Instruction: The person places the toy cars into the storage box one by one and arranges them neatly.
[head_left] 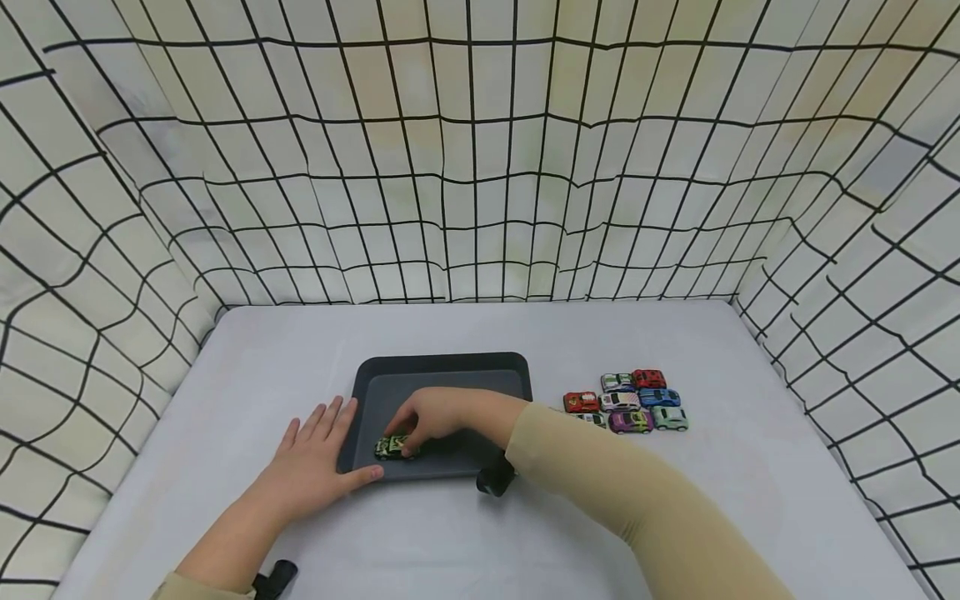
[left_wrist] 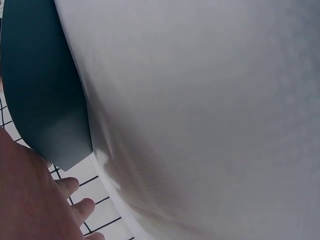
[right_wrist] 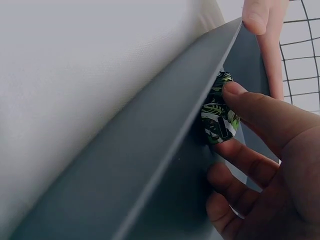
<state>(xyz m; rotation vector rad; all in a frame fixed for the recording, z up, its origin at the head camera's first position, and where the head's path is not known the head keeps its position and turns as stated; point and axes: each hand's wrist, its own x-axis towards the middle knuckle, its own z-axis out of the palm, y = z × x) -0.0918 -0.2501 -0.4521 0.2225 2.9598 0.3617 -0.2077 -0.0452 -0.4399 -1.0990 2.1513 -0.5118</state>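
Green leaf-patterned car (head_left: 389,447): one toy, found inside the tray, near its near left corner and just beside the near wall; contact of the wheels with the tray floor cannot be told.
Right hand (head_left: 438,412): car pinched between thumb and fingers, the thumb laid on one flank; the other fingers curled below.
Left hand (head_left: 318,462): fingers spread apart, nothing grasped; laid along the tray's left edge, thumb at the near left corner.
Dark grey tray (head_left: 480,379): set on the white table (head_left: 450,533), seemingly steadied by the left hand; that brace is best left in place while the car is handled.
Car's setting: judged best done with all wheels level and the body squared to the near wall — no scrape against it.
Pinch: light pressure advised; thumb and fingers to be parted evenly, so that the car is not rolled or tipped.
Black wrist camera (head_left: 495,477): seen at the tray's near rim, under the right wrist — a knock against the rim to be avoided.
Other toy cars (head_left: 631,421): grouped on the table, right of the tray, untouched by either hand.
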